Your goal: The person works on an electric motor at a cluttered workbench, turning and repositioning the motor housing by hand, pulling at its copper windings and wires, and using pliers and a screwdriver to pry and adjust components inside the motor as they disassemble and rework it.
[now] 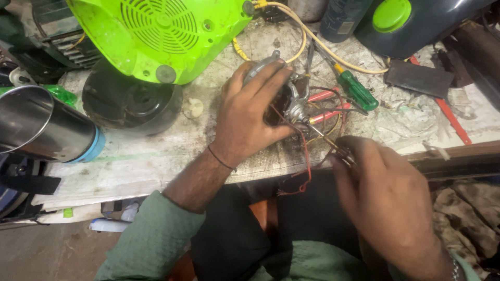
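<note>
- My left hand: clamped over a small grey metal motor with exposed windings, pinning it to the paper-covered workbench near its front edge.
- My right hand: fingertips pinched on a thin metal probe-like tool, its tip running up toward the motor; red and dark wires loop down off the bench beneath it.
- Handling note: I judge the work goes best with the left grip firm so the motor cannot roll, the tool kept in line with the terminal, and the loose wires clear of the tip.
- Nearby: green-handled screwdriver; red-handled pliers just behind the motor; lime-green plastic fan housing; shiny steel cylinder with blue band; yellow cable.
- Obscured: my left palm hides most of the motor body; the tool's contact point is too small and blurred to tell; the right hand's grip is partly hidden by its own back.
</note>
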Available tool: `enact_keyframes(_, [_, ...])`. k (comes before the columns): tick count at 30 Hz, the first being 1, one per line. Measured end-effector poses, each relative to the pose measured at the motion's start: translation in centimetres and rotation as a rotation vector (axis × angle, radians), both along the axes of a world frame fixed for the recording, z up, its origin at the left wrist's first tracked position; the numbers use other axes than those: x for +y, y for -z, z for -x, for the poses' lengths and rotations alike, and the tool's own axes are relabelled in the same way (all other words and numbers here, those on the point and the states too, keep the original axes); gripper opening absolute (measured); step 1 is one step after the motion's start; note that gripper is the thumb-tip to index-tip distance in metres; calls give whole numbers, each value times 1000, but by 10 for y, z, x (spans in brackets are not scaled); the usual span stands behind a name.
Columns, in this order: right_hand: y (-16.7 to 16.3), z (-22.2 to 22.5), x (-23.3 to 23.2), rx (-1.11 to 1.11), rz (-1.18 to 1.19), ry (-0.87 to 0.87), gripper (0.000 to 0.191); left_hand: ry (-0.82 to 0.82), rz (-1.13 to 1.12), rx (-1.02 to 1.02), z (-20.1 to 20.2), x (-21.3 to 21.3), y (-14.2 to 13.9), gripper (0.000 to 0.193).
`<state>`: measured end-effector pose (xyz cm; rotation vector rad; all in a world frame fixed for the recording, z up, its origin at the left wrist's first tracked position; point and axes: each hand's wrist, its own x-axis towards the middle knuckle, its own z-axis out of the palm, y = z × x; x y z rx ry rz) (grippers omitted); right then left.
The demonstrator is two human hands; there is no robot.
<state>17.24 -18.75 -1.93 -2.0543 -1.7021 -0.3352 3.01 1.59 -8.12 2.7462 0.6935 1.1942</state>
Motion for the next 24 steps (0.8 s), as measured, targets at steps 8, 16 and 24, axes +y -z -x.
enact_keyframes(8, [-3, 1, -1, 1, -60, -30, 22, 4, 10, 1, 2, -3, -2, 107])
enact_keyframes(16, [-9, 3, -1, -13, -90, -51, 23, -6, 0, -1, 2, -3, -3, 107])
enact_keyframes(24, [-6, 2, -1, -43, -101, -47, 25, -15, 7, 4, 2, -4, -3, 107])
